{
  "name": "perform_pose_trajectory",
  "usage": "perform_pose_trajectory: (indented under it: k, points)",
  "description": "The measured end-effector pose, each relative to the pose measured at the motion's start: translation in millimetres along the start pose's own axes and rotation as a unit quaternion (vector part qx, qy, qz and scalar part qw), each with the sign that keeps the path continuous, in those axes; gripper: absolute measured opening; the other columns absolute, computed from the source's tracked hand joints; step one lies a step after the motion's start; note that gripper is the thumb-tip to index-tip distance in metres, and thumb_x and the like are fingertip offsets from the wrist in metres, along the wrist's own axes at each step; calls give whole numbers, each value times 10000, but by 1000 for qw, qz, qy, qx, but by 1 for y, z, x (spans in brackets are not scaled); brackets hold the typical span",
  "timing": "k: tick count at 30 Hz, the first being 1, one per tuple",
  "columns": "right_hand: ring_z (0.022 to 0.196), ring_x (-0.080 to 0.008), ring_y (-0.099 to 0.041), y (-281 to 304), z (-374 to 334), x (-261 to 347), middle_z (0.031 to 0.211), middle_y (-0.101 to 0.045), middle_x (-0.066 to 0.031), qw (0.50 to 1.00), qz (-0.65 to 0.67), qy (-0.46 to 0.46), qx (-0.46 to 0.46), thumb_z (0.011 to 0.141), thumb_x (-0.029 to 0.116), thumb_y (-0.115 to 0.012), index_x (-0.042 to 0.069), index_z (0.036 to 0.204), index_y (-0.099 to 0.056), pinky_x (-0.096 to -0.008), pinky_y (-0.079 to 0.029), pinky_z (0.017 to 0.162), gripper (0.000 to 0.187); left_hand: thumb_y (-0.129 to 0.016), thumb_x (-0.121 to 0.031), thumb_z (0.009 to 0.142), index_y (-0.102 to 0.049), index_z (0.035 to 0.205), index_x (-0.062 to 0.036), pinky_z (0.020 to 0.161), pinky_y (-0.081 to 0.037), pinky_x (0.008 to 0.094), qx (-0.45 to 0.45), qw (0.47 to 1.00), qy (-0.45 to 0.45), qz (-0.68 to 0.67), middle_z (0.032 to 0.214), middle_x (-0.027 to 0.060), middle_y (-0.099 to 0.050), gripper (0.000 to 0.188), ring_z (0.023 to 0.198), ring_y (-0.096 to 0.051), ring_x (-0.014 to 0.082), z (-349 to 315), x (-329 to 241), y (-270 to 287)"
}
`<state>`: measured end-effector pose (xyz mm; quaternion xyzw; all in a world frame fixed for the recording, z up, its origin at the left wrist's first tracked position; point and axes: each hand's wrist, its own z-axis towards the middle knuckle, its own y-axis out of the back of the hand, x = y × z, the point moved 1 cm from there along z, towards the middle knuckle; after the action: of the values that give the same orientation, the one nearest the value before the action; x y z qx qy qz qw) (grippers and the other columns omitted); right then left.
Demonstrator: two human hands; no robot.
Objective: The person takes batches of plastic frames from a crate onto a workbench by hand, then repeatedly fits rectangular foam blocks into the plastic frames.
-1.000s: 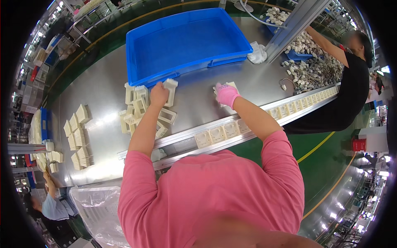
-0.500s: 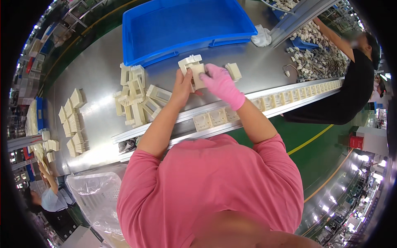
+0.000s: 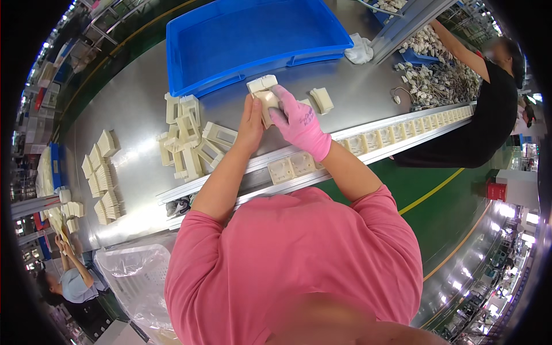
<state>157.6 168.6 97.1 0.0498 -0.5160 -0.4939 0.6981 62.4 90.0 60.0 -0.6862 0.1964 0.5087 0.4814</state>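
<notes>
My bare left hand is closed around the near left side of a cream plastic housing above the metal table. Against its right side, my right hand, in a pink glove, presses with thumb and fingers. Part of the housing is hidden by my fingers. To the right of the glove, a cream plastic block lies on the table. Left of my hands is a loose pile of cream rectangular frames.
A large blue tray stands behind my hands. Nearer me runs a metal rail holding square cream parts. Stacked cream plates lie left; a cable heap sits right. Co-workers are at both sides; a plastic-lined basket stands lower left.
My right hand has turned, its back now showing, and its fingers have shifted farther over the housing. The housing has tilted, showing a smoother face. My left hand keeps its hold.
</notes>
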Motion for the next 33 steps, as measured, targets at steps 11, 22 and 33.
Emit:
perform_pose_trajectory:
  k: [11,22,33]
  points:
    - [537,-211,-515,8,4,7,604,-488,-78,996,30,-55,65,759,89,-547,24,1182,-363,-310,-406,509,466,-309,-356,911,-312,1225,-133,819,-413,286,0,1000,27,16,1121,38,-445,386,995,-473,142,2,6,7]
    - [762,-151,-555,41,26,16,964,-522,-112,994,98,-24,31,750,56,-495,44,1083,-497,-258,-450,665,334,-485,-254,835,-351,1104,-22,541,-514,350,71,981,168,-69,880,129,-530,379,746,-596,250,-8,-15,10]
    - [832,-263,-535,-8,-2,67,838,-559,-97,883,-12,57,465,742,343,-517,39,968,-499,-387,-407,713,379,-536,-112,773,-499,1024,39,791,-428,343,127,837,95,523,923,175,-574,295,946,-533,295,-13,-60,92]
